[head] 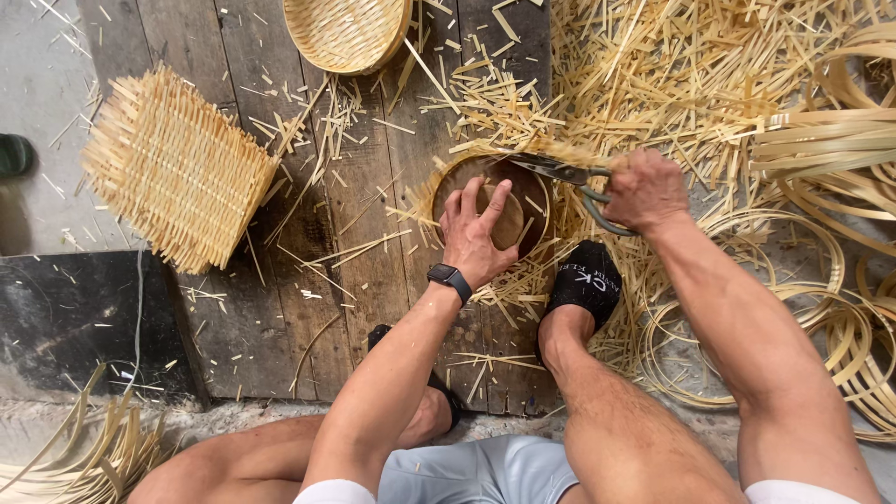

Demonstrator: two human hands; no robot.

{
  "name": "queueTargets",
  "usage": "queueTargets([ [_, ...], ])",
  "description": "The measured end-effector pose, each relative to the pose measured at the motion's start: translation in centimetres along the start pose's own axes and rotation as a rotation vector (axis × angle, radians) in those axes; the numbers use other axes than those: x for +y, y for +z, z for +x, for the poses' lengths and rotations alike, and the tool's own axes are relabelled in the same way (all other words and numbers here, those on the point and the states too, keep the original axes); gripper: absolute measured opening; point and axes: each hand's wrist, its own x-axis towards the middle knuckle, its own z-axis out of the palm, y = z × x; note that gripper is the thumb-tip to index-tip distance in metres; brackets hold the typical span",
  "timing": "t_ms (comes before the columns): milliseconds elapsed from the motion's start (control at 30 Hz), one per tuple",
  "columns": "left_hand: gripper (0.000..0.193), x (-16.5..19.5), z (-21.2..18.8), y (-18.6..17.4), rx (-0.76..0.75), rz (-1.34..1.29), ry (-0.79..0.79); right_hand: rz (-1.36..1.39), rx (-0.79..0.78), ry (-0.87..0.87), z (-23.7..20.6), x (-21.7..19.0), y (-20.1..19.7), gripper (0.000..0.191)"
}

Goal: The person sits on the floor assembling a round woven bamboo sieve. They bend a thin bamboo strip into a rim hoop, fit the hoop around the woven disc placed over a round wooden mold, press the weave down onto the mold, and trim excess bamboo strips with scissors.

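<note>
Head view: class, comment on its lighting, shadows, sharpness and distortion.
Head view: soft, even daylight, no glare; faint shadows under the left hand and the square woven mat; the right hand with scissors is sharp; wide-angle stretching enlarges the forearms at the bottom edge.

round basket (347, 33): top cut off by the upper edge.
shears (560, 172): handles mostly hidden inside the right hand (644, 189).
wooden form (504, 219): centre covered by the left hand (473, 238).
bamboo hoops (840, 336): run off the right edge.
dark object (13, 154): cut by the left edge, kind unclear.
</note>
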Motion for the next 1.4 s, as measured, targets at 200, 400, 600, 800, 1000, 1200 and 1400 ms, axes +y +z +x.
queueTargets([
  [200, 0.105, -0.1, 0.4, -0.9, -0.131, 0.006, 0.060, -0.054, 0.175, -0.005, 0.3, -1.2, -0.2, 0.052],
  [400, 0.104, -0.9, 1.0, -2.1, -0.298, 0.092, 0.192, 0.001, -0.155, 0.011, 0.0, -0.3, -0.2, 0.028],
  [600, 0.104, -1.6, 2.2, -2.5, -0.432, 0.151, 0.272, -0.129, 0.264, -0.051, -0.2, -0.7, -0.6, 0.047],
  [800, 0.116, -1.7, 2.4, -3.3, -0.446, 0.200, 0.323, 0.037, -0.165, -0.013, 1.1, -1.2, 0.2, 0.033],
  [1000, 0.119, 1.1, -0.2, 0.2, -0.003, -0.009, -0.187, 0.082, 0.172, -0.058, -0.3, 0.5, -0.6, 0.044],
  [1200, 0.110, -0.1, -0.2, -0.1, -0.036, 0.032, -0.021, 0.024, 0.205, -0.024, 0.9, -1.9, -0.9, 0.029],
  [1400, 0.110, -0.4, 0.7, -1.5, -0.158, 0.019, 0.032, 0.054, 0.088, -0.013, -0.5, 0.0, 0.6, 0.016],
])
